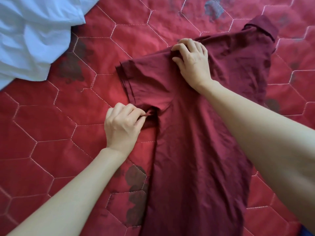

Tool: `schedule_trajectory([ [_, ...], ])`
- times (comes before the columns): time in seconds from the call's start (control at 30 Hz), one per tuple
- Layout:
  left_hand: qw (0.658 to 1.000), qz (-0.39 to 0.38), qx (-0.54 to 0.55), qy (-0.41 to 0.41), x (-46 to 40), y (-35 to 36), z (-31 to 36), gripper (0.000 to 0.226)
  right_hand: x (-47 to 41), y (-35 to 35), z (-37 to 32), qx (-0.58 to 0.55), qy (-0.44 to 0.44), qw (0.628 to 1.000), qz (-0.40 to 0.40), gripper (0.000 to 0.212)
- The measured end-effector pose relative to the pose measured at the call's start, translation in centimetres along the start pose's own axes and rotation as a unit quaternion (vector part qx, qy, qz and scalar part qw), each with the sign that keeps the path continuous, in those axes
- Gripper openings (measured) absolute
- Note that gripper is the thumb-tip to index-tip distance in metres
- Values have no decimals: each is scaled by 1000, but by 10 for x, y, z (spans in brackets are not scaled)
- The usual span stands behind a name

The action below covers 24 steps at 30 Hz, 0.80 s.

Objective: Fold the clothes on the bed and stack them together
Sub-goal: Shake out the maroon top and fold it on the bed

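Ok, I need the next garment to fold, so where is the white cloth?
In the head view, the crumpled white cloth lies at the upper left on the red quilted bedspread, apart from the maroon shirt both hands hold.

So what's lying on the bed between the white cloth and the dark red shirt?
Nothing: in the head view only bare red quilt separates the white cloth from the dark red shirt.

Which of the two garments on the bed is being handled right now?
The maroon shirt: both hands pinch it, near shoulder and armpit. The white garment lies untouched at the far left.
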<state>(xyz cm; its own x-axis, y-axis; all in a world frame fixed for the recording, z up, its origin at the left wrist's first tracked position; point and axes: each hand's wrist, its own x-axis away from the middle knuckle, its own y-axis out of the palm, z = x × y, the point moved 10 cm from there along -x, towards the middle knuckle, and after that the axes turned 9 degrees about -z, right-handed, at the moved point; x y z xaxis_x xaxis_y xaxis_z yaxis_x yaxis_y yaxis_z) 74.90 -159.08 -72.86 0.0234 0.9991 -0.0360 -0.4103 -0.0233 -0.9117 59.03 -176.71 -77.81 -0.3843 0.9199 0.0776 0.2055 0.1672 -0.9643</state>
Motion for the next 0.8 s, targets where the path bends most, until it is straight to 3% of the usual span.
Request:
schedule_trajectory([
  [0.13,979,121,-87,141,12,-28,29,18,-1,-3,1,-35,5,999,22,23],
  [0.23,966,63,-154,197,36,3,28,21,-3,-3,3,-41,12,999,24,22],
  [0.33,970,19,-143,197,44,22,17,14,-3,-4,2,-49,18,998,29,22],
  [0.47,989,26,-87,119,33,13,15,28,-5,-7,2,-60,26,997,28,25],
  [0.57,997,-21,-38,-62,11,14,-11,22,-4,-6,-5,-44,0,999,9,30],
  [0.67,966,-95,46,-236,3,29,-44,42,-5,-3,-13,-33,-20,999,-7,32],
  [0.8,935,-98,155,-303,3,31,-48,52,-9,-6,-13,-47,-3,999,4,23],
])
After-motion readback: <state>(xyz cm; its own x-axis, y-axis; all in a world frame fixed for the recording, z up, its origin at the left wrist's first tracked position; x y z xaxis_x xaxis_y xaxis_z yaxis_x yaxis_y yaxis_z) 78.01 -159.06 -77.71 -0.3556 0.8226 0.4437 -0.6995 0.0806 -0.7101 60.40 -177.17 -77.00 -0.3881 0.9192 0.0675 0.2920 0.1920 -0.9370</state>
